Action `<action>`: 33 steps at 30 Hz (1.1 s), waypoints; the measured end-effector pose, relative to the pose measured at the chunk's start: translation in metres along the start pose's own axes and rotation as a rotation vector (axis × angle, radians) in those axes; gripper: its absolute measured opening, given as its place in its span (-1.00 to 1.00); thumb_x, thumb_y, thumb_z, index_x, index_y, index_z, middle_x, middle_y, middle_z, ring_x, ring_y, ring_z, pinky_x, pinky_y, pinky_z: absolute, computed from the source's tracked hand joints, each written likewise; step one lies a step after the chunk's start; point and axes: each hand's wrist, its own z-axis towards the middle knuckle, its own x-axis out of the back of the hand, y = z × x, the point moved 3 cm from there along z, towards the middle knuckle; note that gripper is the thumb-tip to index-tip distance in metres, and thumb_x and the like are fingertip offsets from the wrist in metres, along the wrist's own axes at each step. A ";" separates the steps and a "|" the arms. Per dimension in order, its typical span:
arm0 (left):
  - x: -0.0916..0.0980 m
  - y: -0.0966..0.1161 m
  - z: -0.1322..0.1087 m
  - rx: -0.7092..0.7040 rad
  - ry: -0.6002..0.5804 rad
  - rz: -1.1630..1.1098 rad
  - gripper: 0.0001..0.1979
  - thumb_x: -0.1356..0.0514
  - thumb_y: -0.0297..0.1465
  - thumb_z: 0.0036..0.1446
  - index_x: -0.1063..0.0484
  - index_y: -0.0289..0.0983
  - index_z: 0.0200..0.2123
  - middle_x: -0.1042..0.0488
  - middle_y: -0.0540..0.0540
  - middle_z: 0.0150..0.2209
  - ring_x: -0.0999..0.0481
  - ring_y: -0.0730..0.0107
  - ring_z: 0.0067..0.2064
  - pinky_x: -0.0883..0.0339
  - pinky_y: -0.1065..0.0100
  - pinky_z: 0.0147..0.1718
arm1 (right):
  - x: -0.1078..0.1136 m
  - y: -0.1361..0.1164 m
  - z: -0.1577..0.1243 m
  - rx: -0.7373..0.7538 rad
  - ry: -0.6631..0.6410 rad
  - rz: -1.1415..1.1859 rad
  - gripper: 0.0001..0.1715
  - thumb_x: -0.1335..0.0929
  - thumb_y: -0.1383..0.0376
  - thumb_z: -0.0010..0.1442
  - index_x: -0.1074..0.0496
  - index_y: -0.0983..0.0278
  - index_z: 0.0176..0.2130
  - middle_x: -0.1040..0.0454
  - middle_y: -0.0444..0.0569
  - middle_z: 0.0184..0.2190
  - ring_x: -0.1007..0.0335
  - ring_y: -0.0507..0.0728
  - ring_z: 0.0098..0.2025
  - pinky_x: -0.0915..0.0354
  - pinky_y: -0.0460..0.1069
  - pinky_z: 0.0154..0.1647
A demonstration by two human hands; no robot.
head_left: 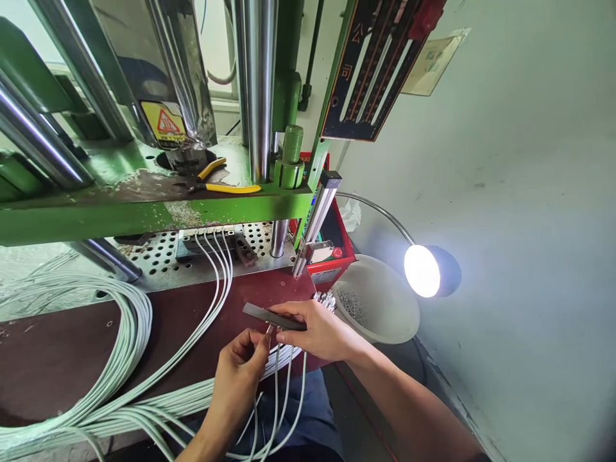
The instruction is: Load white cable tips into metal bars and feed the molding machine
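My right hand (315, 327) grips a flat dark grey bar (257, 312), thumb below and fingers over its right part. Close against the bar's lower edge, my left hand (240, 366) pinches the small metal end of a cable (269, 330). Several white cables (289, 378) hang down from beneath the bar, over my lap. Behind my right wrist lies a bunch of shiny metal cable ends (326, 300). Further back, a mould block (206, 244) sits on the perforated press plate, with several white cables (224, 282) running out of it toward me.
A large coil of white cable (129, 333) covers the left of the dark red table (192, 301). Yellow-handled pliers (233, 188) lie on the green press (231, 212). At right are a lit lamp (422, 271), a white bucket (389, 301) with metal pieces and a red control box (337, 260).
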 end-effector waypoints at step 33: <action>0.091 0.057 0.121 -0.165 0.400 -0.109 -0.70 -0.36 -0.31 -0.08 -0.43 -0.30 -0.27 -0.54 -0.07 -0.36 -0.56 0.29 -0.25 -0.38 0.33 -0.24 | -0.021 0.031 0.042 0.114 -0.006 -0.967 -0.60 -0.20 0.45 0.22 -0.44 0.28 0.00 -0.47 0.07 -0.09 -0.37 0.19 -0.03 -0.31 0.06 -0.02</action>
